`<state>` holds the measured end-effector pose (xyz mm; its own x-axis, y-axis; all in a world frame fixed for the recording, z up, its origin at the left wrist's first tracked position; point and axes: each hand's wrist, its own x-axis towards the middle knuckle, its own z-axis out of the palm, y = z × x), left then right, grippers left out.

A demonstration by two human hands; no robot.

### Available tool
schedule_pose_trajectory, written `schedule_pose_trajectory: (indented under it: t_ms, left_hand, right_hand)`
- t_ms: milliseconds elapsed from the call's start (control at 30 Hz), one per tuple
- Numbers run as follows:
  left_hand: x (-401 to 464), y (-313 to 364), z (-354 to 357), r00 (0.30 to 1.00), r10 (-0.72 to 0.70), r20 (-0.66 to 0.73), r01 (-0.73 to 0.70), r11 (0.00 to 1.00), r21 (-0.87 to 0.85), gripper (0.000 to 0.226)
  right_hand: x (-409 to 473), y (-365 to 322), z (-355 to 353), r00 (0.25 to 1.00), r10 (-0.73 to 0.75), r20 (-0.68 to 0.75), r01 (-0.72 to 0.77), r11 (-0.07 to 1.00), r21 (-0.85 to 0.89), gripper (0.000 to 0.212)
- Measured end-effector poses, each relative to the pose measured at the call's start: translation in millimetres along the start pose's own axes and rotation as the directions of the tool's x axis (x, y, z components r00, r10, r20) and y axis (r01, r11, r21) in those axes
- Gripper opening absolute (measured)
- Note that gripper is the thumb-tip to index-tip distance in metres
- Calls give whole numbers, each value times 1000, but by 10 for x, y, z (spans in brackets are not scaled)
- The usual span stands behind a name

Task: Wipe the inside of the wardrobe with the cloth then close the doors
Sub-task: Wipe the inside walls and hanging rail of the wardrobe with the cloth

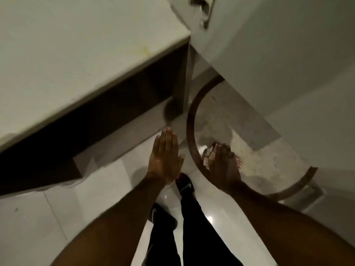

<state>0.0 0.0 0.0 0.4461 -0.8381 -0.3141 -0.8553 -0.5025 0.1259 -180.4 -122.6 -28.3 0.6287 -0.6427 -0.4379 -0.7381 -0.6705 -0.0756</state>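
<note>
I look steeply down along a pale wardrobe. Its left door (pixel 80 54) fills the upper left, with a dark gap (pixel 123 104) showing beneath its lower edge. The right door (pixel 278 45) fills the upper right and carries a metal handle (pixel 203 12) at the top. My left hand (pixel 166 160) is stretched out flat in front of me, fingers together, holding nothing. My right hand (pixel 223 166) grips a crumpled light patterned cloth (pixel 210 153), which bulges out past the fingers on the left side.
Glossy white floor tiles (pixel 80 208) lie below. A curved brown inlay band (pixel 192 131) arcs across a speckled stone floor section. My black trousers and black shoes (pixel 185 184) stand at the bottom centre.
</note>
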Motion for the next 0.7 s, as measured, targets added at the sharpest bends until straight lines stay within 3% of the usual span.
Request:
schedule_pose_trajectory:
  t_ms: [33,133,200,267,333,467,567,700]
  left_hand:
    - [36,50,58,1000,-10,9,10,1000,19,76]
    - [109,161,213,1000,-14,7,14,1000,23,75]
    - [101,192,318,1000,5,24,-5,1000,11,75]
    - [50,168,344,999,5,33,-2,998,-66,78]
    - [-16,122,349,999,-20,40,24,994,-104,79]
    - [-148,-73,193,994,-94,55,97,993,-60,78]
    - [-253,-265,-63,993,-110,32,112,991,-79,79]
    - [-339,-455,-598,990,-101,-101,102,995,6,76]
  right_hand:
    - [33,25,75,999,5,-37,-5,1000,6,60]
    - [137,98,237,989,68,129,-81,992,97,82]
    - [167,118,376,992,110,69,-120,977,176,93]
    - [143,149,446,997,74,-13,-74,997,37,96]
    - [192,220,453,994,78,81,-76,997,-20,96]
    - [465,346,253,986,113,119,-115,993,15,64]
    - [531,279,-66,983,102,153,-121,986,119,52]
    - [282,-308,-518,998,28,-58,-12,964,264,50]
